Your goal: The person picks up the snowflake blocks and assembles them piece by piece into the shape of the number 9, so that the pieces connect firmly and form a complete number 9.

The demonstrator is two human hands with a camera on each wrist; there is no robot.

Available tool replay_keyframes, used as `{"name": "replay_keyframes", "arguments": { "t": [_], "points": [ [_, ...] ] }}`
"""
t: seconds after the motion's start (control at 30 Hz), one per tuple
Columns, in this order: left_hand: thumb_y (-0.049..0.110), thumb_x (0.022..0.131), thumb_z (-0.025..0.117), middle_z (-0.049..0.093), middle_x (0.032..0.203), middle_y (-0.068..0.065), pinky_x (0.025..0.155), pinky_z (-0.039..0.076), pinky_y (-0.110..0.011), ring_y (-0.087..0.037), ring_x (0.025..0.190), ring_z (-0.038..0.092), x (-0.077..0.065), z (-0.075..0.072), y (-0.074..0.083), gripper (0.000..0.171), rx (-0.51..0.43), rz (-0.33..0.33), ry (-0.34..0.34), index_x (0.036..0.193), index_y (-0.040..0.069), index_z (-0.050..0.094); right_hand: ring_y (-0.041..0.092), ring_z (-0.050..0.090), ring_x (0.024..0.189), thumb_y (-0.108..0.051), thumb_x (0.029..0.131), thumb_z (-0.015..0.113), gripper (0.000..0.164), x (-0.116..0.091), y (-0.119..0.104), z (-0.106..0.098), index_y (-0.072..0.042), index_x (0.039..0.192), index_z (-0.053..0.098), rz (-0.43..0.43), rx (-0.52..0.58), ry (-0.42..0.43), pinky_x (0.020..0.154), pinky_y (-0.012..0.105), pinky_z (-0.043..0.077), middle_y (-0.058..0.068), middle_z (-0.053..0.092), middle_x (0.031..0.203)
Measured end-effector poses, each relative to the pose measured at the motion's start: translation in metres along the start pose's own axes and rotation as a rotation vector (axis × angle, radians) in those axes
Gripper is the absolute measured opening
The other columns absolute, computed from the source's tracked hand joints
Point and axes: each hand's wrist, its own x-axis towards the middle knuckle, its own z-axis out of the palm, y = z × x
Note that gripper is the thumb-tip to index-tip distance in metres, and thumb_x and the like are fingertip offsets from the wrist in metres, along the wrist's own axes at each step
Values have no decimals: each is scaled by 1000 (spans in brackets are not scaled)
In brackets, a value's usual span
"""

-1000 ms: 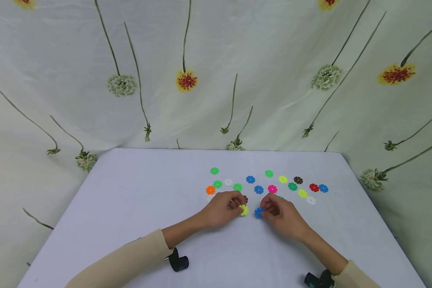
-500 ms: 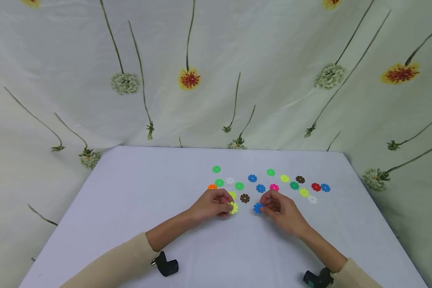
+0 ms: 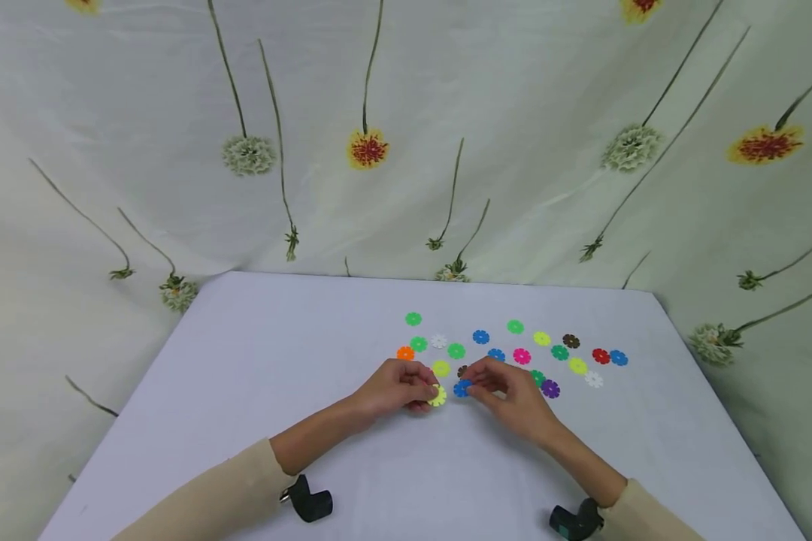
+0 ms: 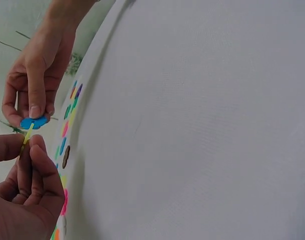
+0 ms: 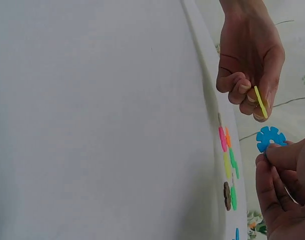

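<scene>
My left hand point(image 3: 395, 389) pinches a yellow notched disc point(image 3: 437, 396) between thumb and fingertips. In my right hand point(image 3: 510, 394) a blue notched disc point(image 3: 462, 388) is held the same way. Both discs are raised above the table, with a small gap between them in the head view. From the right wrist, the blue disc point(image 5: 270, 139) faces the camera, while the yellow disc point(image 5: 261, 102) shows edge-on. The left wrist view has the blue disc point(image 4: 33, 122) lying flat and the yellow disc point(image 4: 27, 134) overlapping it; contact cannot be told there.
Several notched discs lie scattered behind the hands, among them an orange disc point(image 3: 405, 353), a pink disc point(image 3: 522, 356), a purple disc point(image 3: 550, 388) and a red disc point(image 3: 601, 356). They rest on a white-covered table point(image 3: 277, 338). A flower-printed cloth point(image 3: 406, 203) hangs behind it.
The left hand has moved left with its yellow disc, then stayed nearly still. The right hand has moved left with the blue disc towards it, uncovering the purple disc.
</scene>
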Motion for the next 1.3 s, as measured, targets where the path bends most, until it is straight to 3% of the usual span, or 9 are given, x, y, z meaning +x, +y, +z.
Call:
{"name": "replay_keyframes", "arguments": {
  "t": [0.37,0.63,0.93,1.1,1.3],
  "points": [
    [15,99,75,69,80,0,79,64,-26,-14,75,71,-2,1,3,22,-9,-4,-19,112,-2,71,12,76,101,-11,98,78,18,6,-7,10,-19,113,74,-27,17,-52,95,20,60,-3,79,108],
    [14,101,73,70,83,-1,79,63,-24,-14,76,71,-5,3,3,20,-2,-4,-14,112,-3,70,8,77,98,-8,97,78,17,4,-14,11,-21,108,78,-69,-34,-36,92,23,62,-7,81,104],
    [14,101,73,68,81,-2,78,62,-23,-15,75,70,-10,8,8,19,23,11,1,108,-3,70,8,77,92,0,91,82,24,-2,-13,14,-19,104,81,-237,-99,12,85,26,64,-5,82,102],
    [14,101,73,70,85,-4,82,64,-27,-19,80,73,-12,8,8,20,10,73,2,110,-3,68,12,77,99,3,91,82,24,-1,-11,12,-17,103,79,-279,-97,37,86,26,65,-6,80,105],
    [15,101,73,71,90,-6,79,61,-22,-25,84,72,-16,8,5,18,72,162,11,111,1,68,16,76,104,6,87,84,25,1,-9,10,-15,97,76,-362,-152,63,93,25,63,-6,73,106]
  ]
}}
